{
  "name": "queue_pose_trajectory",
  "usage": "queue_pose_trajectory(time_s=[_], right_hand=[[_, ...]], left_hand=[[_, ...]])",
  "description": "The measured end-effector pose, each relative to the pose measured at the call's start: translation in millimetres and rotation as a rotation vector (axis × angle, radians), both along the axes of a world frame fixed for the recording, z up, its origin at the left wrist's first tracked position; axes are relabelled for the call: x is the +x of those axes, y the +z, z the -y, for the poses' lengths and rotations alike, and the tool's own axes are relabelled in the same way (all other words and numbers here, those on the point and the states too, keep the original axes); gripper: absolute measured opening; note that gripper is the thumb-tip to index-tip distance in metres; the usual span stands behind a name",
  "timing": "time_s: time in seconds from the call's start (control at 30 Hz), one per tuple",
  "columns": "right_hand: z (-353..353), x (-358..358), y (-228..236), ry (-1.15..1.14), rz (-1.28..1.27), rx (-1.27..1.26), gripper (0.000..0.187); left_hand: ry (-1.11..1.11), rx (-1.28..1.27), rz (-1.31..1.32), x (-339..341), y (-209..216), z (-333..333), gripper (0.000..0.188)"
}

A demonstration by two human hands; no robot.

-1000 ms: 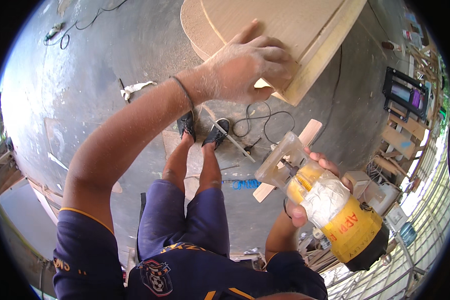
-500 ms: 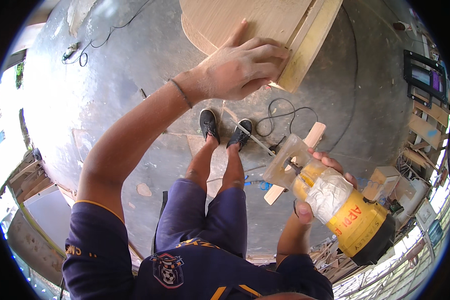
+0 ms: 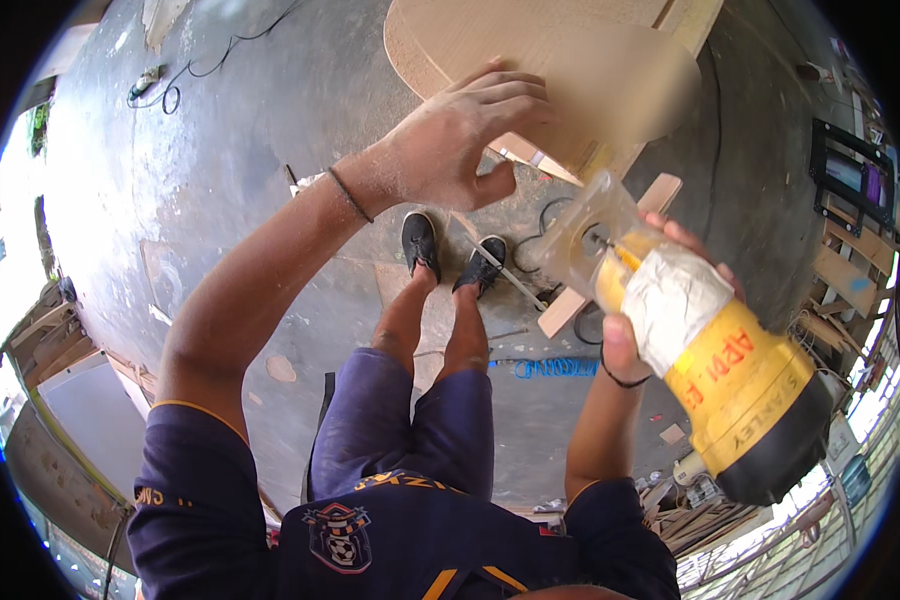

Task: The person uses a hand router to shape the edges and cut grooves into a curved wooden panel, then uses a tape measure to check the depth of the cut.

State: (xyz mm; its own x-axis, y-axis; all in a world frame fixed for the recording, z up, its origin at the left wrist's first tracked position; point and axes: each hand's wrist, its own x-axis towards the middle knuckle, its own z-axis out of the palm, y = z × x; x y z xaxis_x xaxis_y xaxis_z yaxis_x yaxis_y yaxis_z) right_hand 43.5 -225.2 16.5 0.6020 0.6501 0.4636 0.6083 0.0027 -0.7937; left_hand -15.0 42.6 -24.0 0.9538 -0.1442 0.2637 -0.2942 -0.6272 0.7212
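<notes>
My left hand (image 3: 452, 138), dusted with pale powder, is at the near edge of a light wooden board (image 3: 435, 45) with a rounded corner. Its fingers are stretched out over the board and hold nothing; whether they touch it I cannot tell. In my right hand (image 3: 625, 350) is a yellow and black trim router (image 3: 745, 385), tilted, with whitish tape around its body. The router's clear base (image 3: 578, 215) points up and left, just short of the board's near right corner. Part of the board's right side is blurred.
A loose wooden strip (image 3: 567, 312) and dark cable lie on the grey floor (image 3: 270, 230), with a blue coiled hose (image 3: 560, 368) nearer me. My shoes (image 3: 420, 238) stand below the board. Wood offcuts (image 3: 855, 275) and a black frame (image 3: 850, 170) are at the right.
My left hand has shifted left, off the grooved strip along the board's right side. My right hand has brought the router up and right, nearer the board. The board appears further right in view.
</notes>
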Motion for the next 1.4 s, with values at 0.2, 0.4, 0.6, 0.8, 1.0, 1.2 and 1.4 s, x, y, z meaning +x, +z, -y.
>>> queue_pose_trajectory(time_s=[0.2,0.4,0.6,0.8,1.0,1.2,1.4], right_hand=[[-35,4,-13,-0.189,-0.102,-0.001,0.092],[-49,11,-23,-0.166,-0.022,-0.004,0.091],[-45,18,-31,-0.127,0.035,-0.077,0.086],[-45,27,-36,-0.108,0.019,-0.086,0.083],[-51,27,-34,-0.111,0.031,-0.097,0.078],[-54,29,-36,-0.12,0.079,-0.098,0.077],[-53,31,-38,-0.145,0.097,-0.1,0.076]], left_hand=[[-0.025,0.044,0.018,-1,-2,10,0.101],[-0.009,0.071,0.054,9,-11,16,0.104],[0.063,-0.02,0.084,7,-17,20,0.089],[0.11,-0.052,0.112,12,-20,22,0.079],[0.147,-0.051,0.109,12,-21,23,0.075],[0.159,-0.047,0.1,10,-21,22,0.075],[0.184,-0.046,0.051,12,-18,25,0.075]])
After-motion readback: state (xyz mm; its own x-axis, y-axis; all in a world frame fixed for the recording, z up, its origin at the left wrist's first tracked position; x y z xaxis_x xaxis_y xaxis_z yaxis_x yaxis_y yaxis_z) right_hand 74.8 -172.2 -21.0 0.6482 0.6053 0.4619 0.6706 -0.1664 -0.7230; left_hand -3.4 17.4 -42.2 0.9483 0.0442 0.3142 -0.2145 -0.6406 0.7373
